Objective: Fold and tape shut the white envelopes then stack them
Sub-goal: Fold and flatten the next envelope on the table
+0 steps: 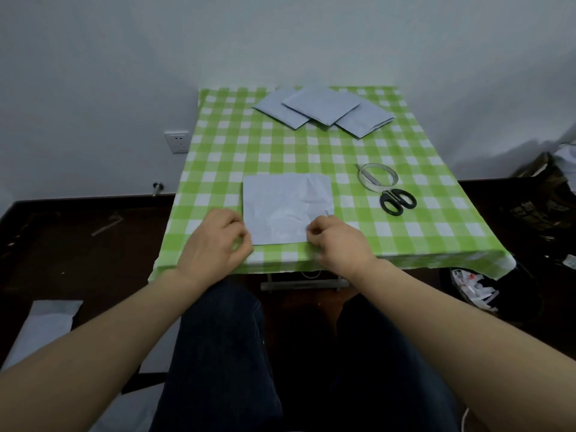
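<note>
A wrinkled white envelope (285, 207) lies flat near the front edge of the green checked table (436, 241). My left hand (218, 241) has curled fingers at the envelope's lower left corner. My right hand (338, 241) pinches the envelope's lower right corner. Three white envelopes (324, 109) lie overlapping at the far side of the table. A clear tape roll (377, 177) sits to the right of the near envelope, and black-handled scissors (397, 201) lie partly through it.
A wall socket (177, 141) is on the wall to the left. A white sheet (50, 319) lies on the dark floor at lower left. Clutter and a bag with paper scraps (473, 289) sit on the floor at right.
</note>
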The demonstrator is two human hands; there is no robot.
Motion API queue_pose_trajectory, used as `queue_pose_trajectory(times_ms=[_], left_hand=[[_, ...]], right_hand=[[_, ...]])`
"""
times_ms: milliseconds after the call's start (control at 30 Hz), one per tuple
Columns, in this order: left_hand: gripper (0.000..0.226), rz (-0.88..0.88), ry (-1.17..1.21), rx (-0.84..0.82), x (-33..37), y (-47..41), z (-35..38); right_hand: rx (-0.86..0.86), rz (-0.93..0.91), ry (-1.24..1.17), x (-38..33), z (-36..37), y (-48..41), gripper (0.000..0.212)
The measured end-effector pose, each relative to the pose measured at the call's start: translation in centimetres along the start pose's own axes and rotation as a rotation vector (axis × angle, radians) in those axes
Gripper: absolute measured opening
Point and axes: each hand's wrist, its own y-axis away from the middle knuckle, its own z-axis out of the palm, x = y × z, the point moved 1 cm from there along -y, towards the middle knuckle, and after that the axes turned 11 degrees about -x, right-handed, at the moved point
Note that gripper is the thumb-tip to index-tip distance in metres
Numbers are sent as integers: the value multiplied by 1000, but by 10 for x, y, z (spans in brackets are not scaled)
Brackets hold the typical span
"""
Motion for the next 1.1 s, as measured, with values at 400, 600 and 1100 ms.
queue_pose_trajectory(times_ms=[400,600,1100], left_hand=[[56,-71,-314,-319,61,-47,43],[49,26,-311,-167,54,-44,53],[48,32,-252,-85,55,-45,55]], right_hand=[[162,141,-617,19,-21,-13,31],[318,537,-1082,43,-65,-39,35],[135,670,-1342,31,-83,-84,67]])
